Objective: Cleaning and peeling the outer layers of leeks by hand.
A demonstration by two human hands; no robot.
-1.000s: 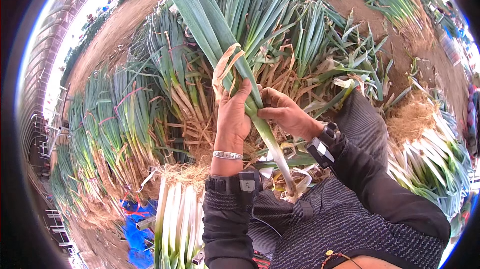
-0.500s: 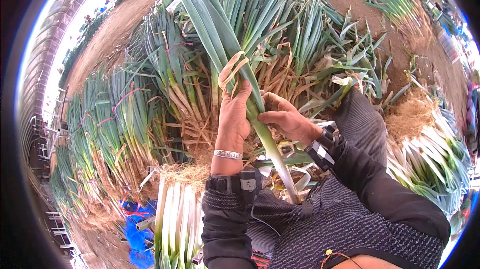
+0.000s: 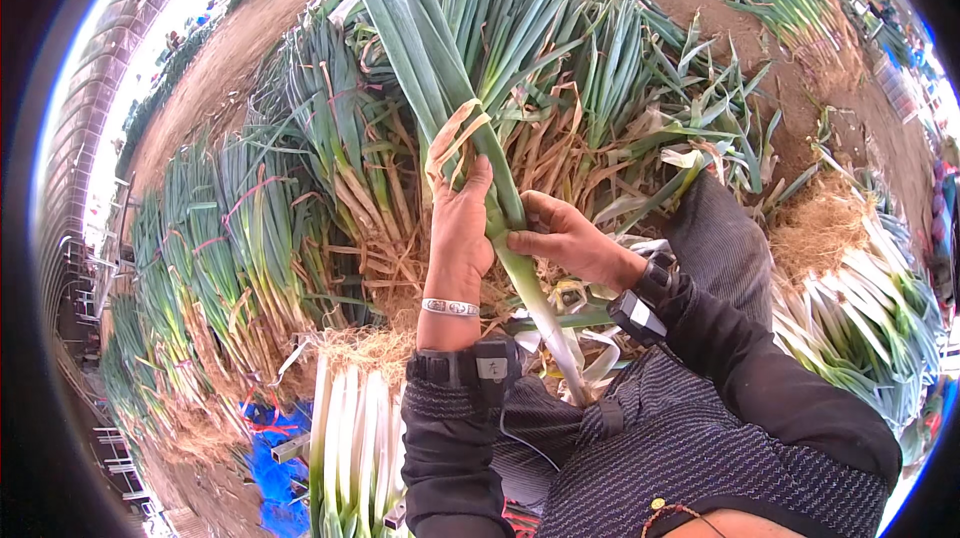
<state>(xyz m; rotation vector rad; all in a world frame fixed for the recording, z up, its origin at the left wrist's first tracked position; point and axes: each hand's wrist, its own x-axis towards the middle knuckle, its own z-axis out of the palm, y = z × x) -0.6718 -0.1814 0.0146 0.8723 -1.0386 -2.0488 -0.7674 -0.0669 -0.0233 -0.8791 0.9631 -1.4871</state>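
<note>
A large green onion [image 3: 535, 298] slants across the middle of the view, its broad green leaves pointing up to the far left and its white root end down near my lap. My left hand [image 3: 460, 218] is wrapped around it where the leaves fan out. A dry, tan strip of outer leaf [image 3: 450, 141] curls loose above my left thumb. Just below, my right hand [image 3: 565, 241] pinches the onion's pale green stem between thumb and bent fingers. The undersides of both grips are hidden.
Bundles of green onions [image 3: 340, 128] stand in rows ahead and to the left. A bundle of trimmed white stalks [image 3: 350, 438] lies beside my left forearm, another [image 3: 850, 308] at the right. Loose leaves [image 3: 700, 128] litter the ground by my knee. Blue plastic [image 3: 280, 478] shows at lower left.
Both hands and the green onion have shifted slightly left, staying together. My right thumb still presses on the stem at nearly the same spot.
</note>
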